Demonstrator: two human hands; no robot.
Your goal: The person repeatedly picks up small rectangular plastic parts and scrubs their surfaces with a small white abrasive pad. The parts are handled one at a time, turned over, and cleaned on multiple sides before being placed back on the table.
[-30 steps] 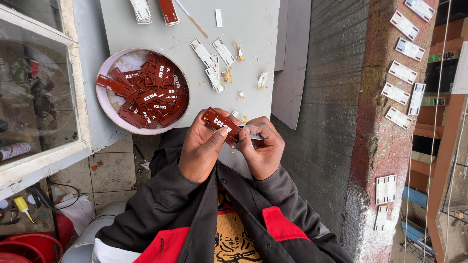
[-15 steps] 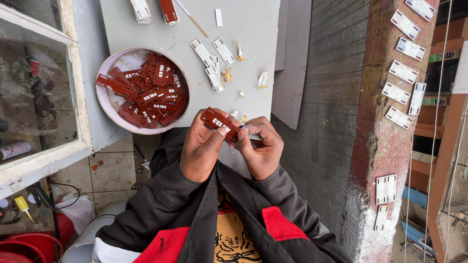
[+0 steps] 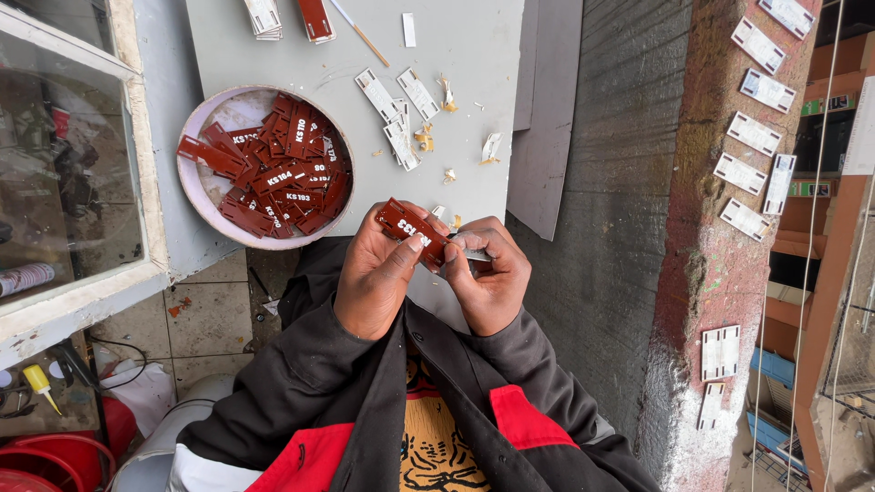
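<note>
1. Red-brown tag (image 3: 412, 230) with white lettering is held over the near edge of a grey table (image 3: 474, 109)
2. Left hand (image 3: 378, 273) pinches the tag, thumb on top and fingers curled under it
3. Right hand (image 3: 488, 273) has its fingers pressed together around a small metal blade (image 3: 467, 254) that touches the tag's end
4. Bowl (image 3: 202, 196) of similar tags sits to the left on the table
5. White tags (image 3: 396, 114) and shavings (image 3: 425, 138) lie beyond the hands
</note>
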